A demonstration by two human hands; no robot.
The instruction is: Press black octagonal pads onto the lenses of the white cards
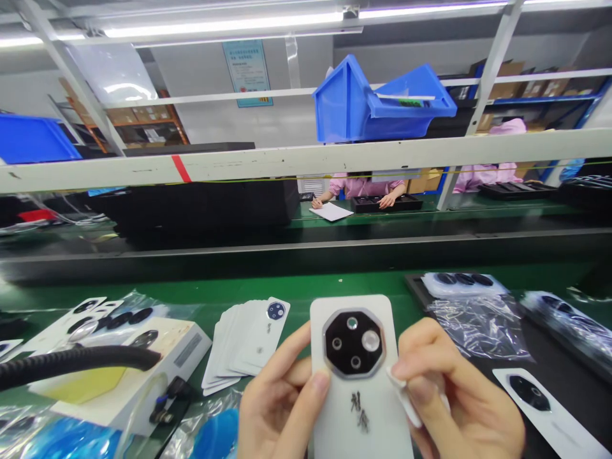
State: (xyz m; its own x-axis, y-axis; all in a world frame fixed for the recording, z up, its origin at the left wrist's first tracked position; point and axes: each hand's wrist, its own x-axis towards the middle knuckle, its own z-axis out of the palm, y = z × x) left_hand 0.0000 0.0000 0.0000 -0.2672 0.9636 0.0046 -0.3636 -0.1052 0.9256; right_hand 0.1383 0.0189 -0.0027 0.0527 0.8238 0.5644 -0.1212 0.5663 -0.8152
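Note:
A white phone back cover (359, 389) with a black octagonal camera window and dark lettering stands upright in front of me. My left hand (282, 398) grips it by the left edge, thumb on the front face and fingers behind. At the right edge, my right hand (452, 392) pinches a small folded white wipe (405, 394) against the cover beside the camera window. Left of my left hand, a fanned stack of white covers (246, 341) lies on the green bench (306, 287). Another white cover (549, 408) lies on a black surface at the right.
A white box-shaped device (176, 354) with a black corrugated hose (86, 364) stands left. Bagged parts (463, 312) sit on the right. A white rail (268, 162) crosses ahead, with a blue bin (382, 105) above it. Beyond, people in pink work at a bench.

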